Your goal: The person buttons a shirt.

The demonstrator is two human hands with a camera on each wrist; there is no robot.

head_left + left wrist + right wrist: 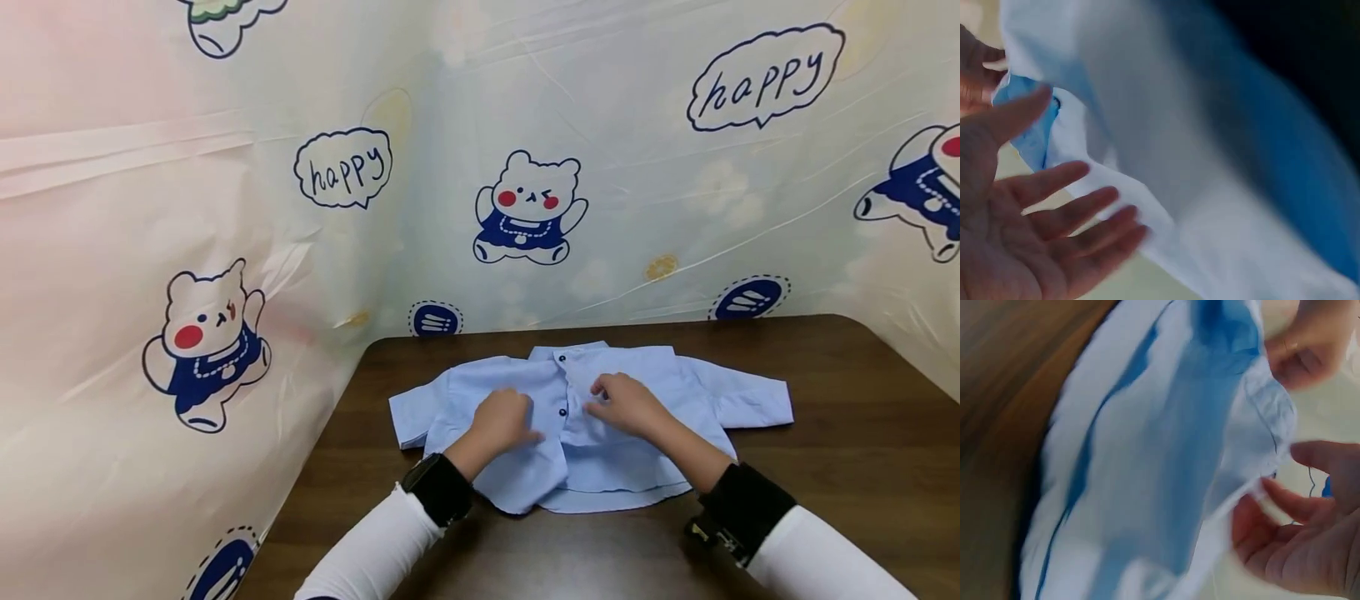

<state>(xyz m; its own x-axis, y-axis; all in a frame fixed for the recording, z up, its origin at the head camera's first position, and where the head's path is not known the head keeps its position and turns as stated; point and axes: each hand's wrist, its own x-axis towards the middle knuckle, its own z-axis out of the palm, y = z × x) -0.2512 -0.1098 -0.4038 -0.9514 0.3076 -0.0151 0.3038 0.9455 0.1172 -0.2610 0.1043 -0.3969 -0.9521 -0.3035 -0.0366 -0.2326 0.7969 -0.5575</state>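
Note:
A light blue button-up shirt [630,458] lies spread on a dark wooden table, its collar towards the back and dark buttons down the front. Over its left front panel hovers my left hand [504,421]. In the left wrist view the fingers of that hand [1041,231] are spread, with nothing between them. My right hand [630,407] is at the front opening, beside the buttons. In the right wrist view its thumb and index finger [1285,500] stand apart near the cloth edge; the other fingertips are partly hidden by the shirt.
The brown table [840,483] reaches out beyond both sleeves. Behind it and along the left side hangs a pale curtain [637,183] printed with cartoon bears and "happy" bubbles. Black bands [441,490] with cameras sit on both wrists.

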